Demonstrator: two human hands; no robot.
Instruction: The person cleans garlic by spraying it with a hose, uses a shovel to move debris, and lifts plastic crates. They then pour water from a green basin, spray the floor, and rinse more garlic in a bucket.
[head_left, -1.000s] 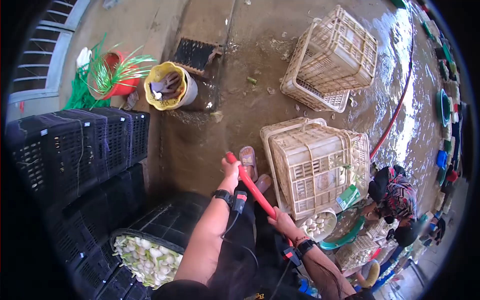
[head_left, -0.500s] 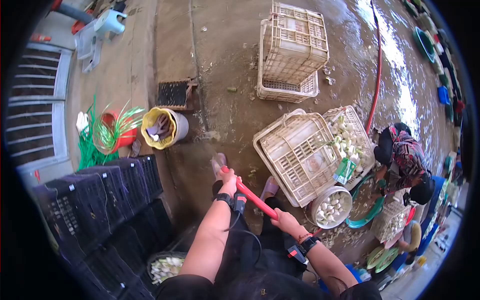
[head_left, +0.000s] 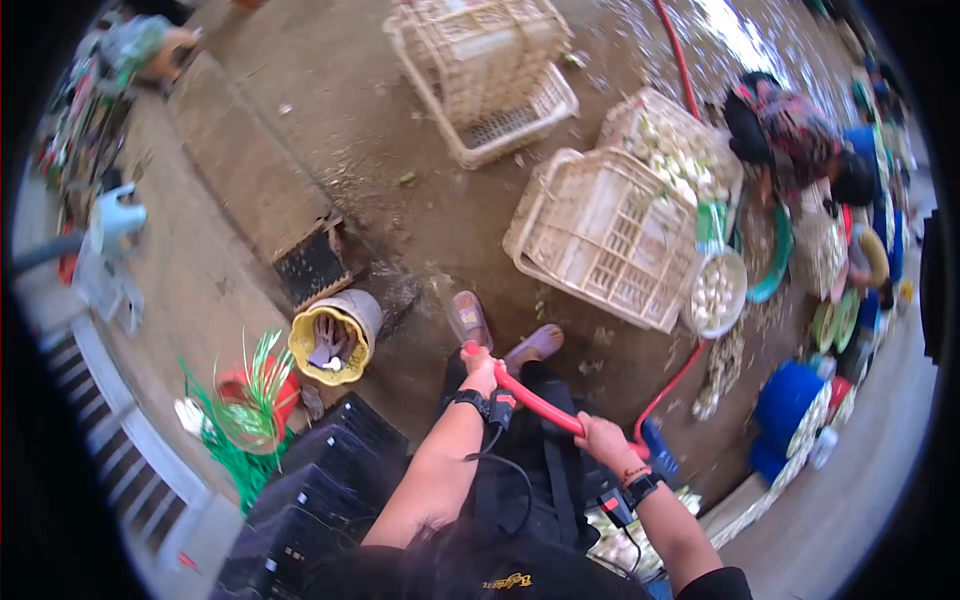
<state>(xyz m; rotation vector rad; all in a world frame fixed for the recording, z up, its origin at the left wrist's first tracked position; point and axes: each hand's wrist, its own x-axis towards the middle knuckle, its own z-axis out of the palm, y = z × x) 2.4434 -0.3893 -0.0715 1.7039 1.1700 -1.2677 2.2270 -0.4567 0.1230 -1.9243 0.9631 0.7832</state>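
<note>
A red hose [head_left: 540, 403] runs between my two hands in front of my body. My left hand [head_left: 482, 373] is closed around it close to its open end, which points at the floor beyond my feet. Farther back along the hose, my right hand [head_left: 605, 442] also grips it, and the rest trails off past that wrist. A faint spray of water seems to leave the tip, though it is blurred. Nearest the tip is my sandalled foot [head_left: 468, 318] on the wet floor [head_left: 440, 230].
Left of the feet stands a bucket with a yellow liner [head_left: 365, 310], beside a black-bristled mat [head_left: 312, 265]. Pale plastic crates [head_left: 610, 240] lie ahead to the right, near a white bucket [head_left: 740, 305] of white bulbs. A person [head_left: 790, 130] bends over nearby. Black crates [head_left: 330, 460] stand at left.
My view has turned, so the crates and the bent person sit higher and the yellow-lined bucket lower. Both hands still grip the hose, its tip aimed at the floor.
</note>
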